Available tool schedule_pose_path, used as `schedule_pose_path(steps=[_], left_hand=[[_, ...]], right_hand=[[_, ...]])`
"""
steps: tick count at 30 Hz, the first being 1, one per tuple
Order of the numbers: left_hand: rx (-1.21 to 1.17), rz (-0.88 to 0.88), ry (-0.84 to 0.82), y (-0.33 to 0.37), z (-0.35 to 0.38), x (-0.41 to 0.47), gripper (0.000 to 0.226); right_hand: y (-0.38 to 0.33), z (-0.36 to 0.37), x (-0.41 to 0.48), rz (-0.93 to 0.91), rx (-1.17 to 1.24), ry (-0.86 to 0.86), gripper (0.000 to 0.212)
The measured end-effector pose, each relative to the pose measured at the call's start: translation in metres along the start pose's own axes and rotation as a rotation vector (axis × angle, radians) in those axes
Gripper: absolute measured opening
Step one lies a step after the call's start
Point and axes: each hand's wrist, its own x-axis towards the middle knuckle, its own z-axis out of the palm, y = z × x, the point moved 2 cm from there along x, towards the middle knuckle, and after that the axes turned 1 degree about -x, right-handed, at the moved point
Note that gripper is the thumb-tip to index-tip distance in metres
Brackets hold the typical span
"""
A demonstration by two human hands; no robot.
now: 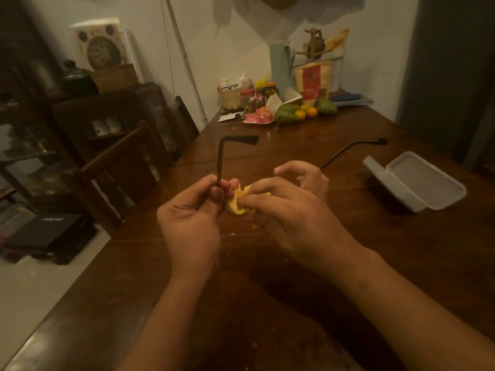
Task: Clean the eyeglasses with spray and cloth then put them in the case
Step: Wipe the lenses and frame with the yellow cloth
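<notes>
Table (401, 236): case (426, 180) lies at 3 o'clock from the hands. Left hand (190, 220) grips the eyeglasses (220, 162) near one hinge, so hold the frame steady. Right hand (289, 210) pinches the cloth (237, 198) against a lens. Rub lightly in circles without flexing the side arms.
</notes>
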Motion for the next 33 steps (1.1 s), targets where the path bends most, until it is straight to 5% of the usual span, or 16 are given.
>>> schedule_pose_path(steps=[9,16,23,33], left_hand=[[-0.116,0.088,-0.100,0.008,0.001,0.002,0.043],[-0.208,0.058,-0.094,0.006,0.003,0.000,0.030],[-0.229,0.047,-0.105,0.005,0.001,0.003,0.034],[-0.158,0.018,-0.155,0.003,0.003,0.001,0.018]], right_hand=[[-0.004,-0.003,-0.004,-0.048,-0.245,0.182,0.034],[-0.008,-0.004,-0.001,-0.081,-0.056,0.108,0.030],[-0.005,-0.011,-0.005,-0.118,-0.240,0.282,0.020],[-0.012,0.006,-0.005,-0.090,-0.177,0.181,0.033]])
